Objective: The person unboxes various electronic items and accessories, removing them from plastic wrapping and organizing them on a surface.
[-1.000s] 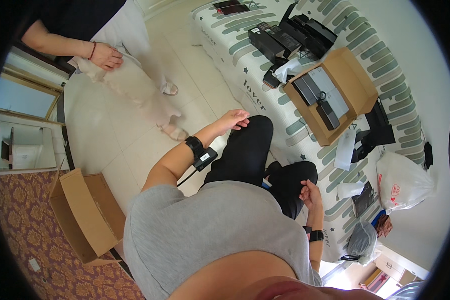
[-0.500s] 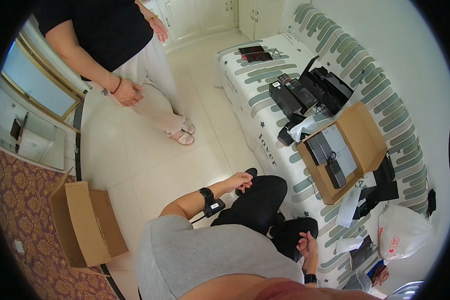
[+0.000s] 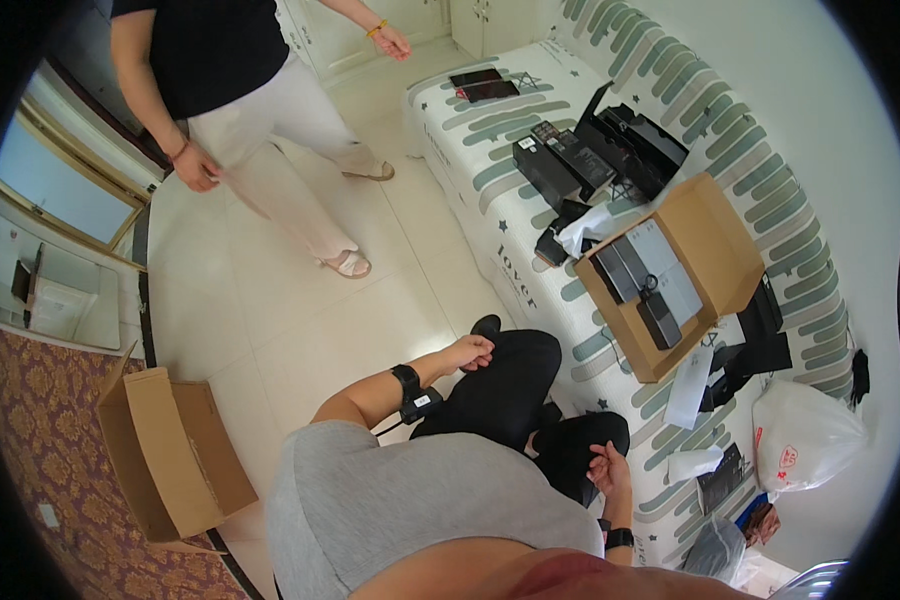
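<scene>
My left hand (image 3: 469,353) rests by my left knee in black trousers (image 3: 515,372), its fingers loosely curled in and nothing visible in them. Over my right thigh, my right hand (image 3: 607,470) is held palm up, fingers apart and bent, with nothing in it. A black strap with a small black device (image 3: 422,404) sits on my left forearm, and a black band (image 3: 620,537) is round my right wrist. Closest to my right hand on the bed lie a crumpled white paper (image 3: 694,463) and a flat black packet (image 3: 722,478).
An open cardboard box (image 3: 638,357) with dark boxes inside stands on the bed (image 3: 490,215). Black boxes (image 3: 547,172) and a white plastic bag (image 3: 808,440) lie around it. Another carton (image 3: 185,455) is on the floor at left. A person (image 3: 215,70) stands ahead.
The person ahead has stepped, feet now further apart, one hand swung out to the right. My view has shifted slightly; my hands stay near my knees.
</scene>
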The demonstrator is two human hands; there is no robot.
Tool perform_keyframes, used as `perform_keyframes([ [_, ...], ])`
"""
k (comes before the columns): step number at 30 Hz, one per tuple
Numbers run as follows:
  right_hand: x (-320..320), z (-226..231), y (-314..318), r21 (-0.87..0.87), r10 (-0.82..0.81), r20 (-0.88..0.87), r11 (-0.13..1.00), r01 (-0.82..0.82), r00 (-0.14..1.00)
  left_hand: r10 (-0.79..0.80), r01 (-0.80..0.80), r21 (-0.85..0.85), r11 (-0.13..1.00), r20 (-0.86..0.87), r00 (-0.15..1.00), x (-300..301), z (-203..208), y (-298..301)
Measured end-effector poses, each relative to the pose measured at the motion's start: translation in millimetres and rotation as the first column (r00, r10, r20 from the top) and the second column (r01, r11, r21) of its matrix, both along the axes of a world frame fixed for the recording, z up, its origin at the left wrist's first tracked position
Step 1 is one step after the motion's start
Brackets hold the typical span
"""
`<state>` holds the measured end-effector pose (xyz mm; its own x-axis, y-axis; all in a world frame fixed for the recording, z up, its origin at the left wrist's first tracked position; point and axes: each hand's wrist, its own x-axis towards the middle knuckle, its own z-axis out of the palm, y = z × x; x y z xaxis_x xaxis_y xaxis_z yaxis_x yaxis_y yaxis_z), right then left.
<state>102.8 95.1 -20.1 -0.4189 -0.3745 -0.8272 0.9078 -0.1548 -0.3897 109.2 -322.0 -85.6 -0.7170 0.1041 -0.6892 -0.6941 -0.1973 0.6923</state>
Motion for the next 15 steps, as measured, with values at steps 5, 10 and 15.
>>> perform_keyframes([
  [5,1.7,0.4,-0.8,0.025,0.005,0.009,1.0,-0.006,1.0,-0.021,0.021,-0.035,0.999,0.018,1.0,0.1,-0.3,3.2],
  [10,-0.1,0.0,4.7,-0.017,-0.005,0.042,1.0,0.005,0.999,-0.001,0.001,-0.027,1.0,0.016,1.0,-2.5,-2.3,4.8],
  [15,1.6,0.9,2.9,-0.014,-0.004,0.021,1.0,0.004,1.0,0.017,-0.017,-0.019,1.0,0.003,1.0,-8.5,-3.3,2.8],
])
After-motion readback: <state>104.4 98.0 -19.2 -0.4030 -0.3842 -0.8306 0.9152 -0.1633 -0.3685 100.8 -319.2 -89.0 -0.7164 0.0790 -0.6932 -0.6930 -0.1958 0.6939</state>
